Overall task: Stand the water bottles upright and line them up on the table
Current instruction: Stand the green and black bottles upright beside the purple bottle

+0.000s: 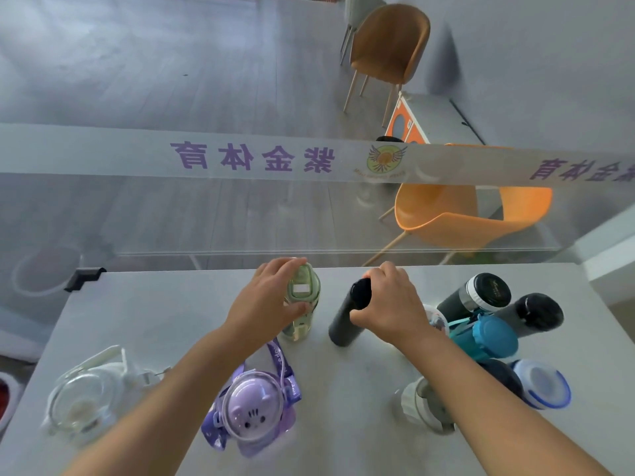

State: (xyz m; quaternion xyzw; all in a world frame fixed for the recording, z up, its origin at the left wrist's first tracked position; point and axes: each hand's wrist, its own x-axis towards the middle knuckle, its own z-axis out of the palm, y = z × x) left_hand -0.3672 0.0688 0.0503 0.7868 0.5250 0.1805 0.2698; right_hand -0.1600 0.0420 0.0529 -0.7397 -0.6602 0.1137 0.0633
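Observation:
My left hand (271,300) grips the top of a pale green clear bottle (302,304) that stands upright near the table's far edge. My right hand (391,304) holds the cap end of a dark grey bottle (343,321), upright beside the green one. A purple cat-faced bottle (252,412) with a strap stands close to me. A clear bottle (86,400) stands at the left. On the right cluster a black-capped bottle (477,295), a dark bottle (531,314), a teal bottle (488,338), a blue-rimmed bottle (543,383) and a white bottle (422,403) partly under my right forearm.
The grey table (171,321) ends at a glass partition (240,214) with a printed white band just beyond the bottles. Behind the glass stand an orange chair (464,214) and a brown chair (388,46). A black corner bracket (84,277) sits at the table's far left corner.

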